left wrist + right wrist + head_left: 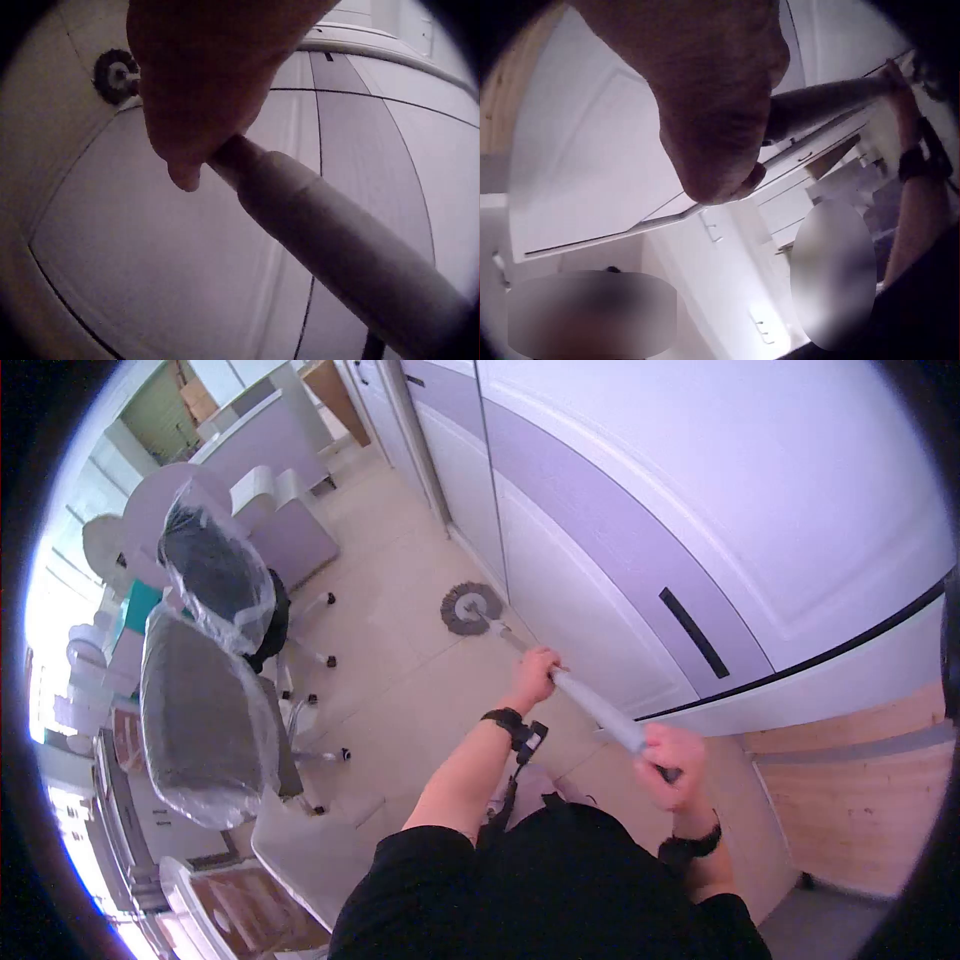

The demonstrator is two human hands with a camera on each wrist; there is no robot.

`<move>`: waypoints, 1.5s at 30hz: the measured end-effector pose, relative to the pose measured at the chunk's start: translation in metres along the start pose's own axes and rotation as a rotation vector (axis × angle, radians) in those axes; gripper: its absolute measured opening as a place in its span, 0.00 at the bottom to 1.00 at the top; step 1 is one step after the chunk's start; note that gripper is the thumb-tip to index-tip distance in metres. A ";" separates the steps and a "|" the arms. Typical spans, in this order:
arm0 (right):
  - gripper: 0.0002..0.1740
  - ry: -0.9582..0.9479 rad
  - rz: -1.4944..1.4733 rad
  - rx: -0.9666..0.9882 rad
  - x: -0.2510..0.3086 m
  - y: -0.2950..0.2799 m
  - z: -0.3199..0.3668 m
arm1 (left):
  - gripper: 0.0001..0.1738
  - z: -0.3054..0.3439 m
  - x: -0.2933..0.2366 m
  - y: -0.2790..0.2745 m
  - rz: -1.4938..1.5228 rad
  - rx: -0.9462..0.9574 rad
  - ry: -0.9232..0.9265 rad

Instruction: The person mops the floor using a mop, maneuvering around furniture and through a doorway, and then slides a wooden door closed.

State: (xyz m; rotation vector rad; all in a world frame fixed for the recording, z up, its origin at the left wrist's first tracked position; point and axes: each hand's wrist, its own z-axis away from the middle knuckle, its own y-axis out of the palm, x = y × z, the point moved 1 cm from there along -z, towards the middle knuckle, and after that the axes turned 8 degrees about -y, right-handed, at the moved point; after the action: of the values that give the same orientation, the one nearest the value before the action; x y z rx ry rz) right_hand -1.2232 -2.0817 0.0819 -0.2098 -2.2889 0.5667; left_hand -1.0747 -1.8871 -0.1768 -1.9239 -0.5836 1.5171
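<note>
Far left, a plastic-wrapped black office chair [205, 730] and a second wrapped chair [215, 575] crowd the beige tiled floor [400, 690]. We see the round grey mop head [471, 608] flat on that floor, just beside the white-and-lilac wardrobe doors [620, 530]. The left hand [537, 673] curls its fingers round the long grey mop pole [600, 710]. The right hand [668, 760] grips its upper end. A bare wooden panel [860, 800] stands at the right.

No legible text, label, brand, number or sign in any view. Cabinet doors [600, 510] plain, mop handle [600, 710] unmarked as far as visible. Wrist straps [503, 717] and plastic-wrapped chairs [205, 730] too small to read any print. Blurred patches [592, 315] in the right wrist view show nothing readable.
</note>
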 end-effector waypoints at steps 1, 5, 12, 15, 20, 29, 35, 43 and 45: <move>0.03 -0.016 -0.008 -0.030 -0.009 0.014 -0.007 | 0.06 -0.008 0.007 -0.010 -0.035 -0.039 -0.016; 0.06 0.064 -0.009 0.012 -0.054 0.049 -0.019 | 0.08 -0.044 0.066 -0.010 -0.055 -0.052 -0.029; 0.02 0.070 -0.116 -0.173 -0.055 0.053 -0.042 | 0.10 -0.066 0.068 -0.015 0.061 0.063 0.012; 0.02 0.202 -0.114 0.077 -0.045 0.037 -0.041 | 0.10 -0.059 0.051 -0.015 0.006 0.084 -0.074; 0.05 -0.061 -0.090 -0.121 -0.022 0.021 -0.048 | 0.12 -0.037 0.017 -0.027 0.006 -0.020 -0.016; 0.10 -0.494 -0.171 0.074 0.027 -0.110 -0.030 | 0.08 0.039 -0.133 0.001 -0.038 -0.094 -0.103; 0.11 -0.753 -0.328 0.017 0.039 -0.212 0.011 | 0.03 0.090 -0.240 0.040 0.160 -0.078 -0.057; 0.10 -0.828 -0.636 0.066 0.002 -0.259 0.046 | 0.07 0.161 -0.282 0.057 0.227 -0.154 -0.217; 0.10 -0.725 -0.511 0.041 0.007 -0.236 0.053 | 0.07 0.179 -0.275 0.048 0.228 -0.198 -0.316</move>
State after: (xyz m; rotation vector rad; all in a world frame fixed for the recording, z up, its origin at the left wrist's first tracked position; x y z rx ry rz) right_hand -1.2610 -2.3065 0.1623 0.6942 -2.8560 0.4581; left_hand -1.3169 -2.0721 -0.0458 -1.9628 -0.6908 1.9975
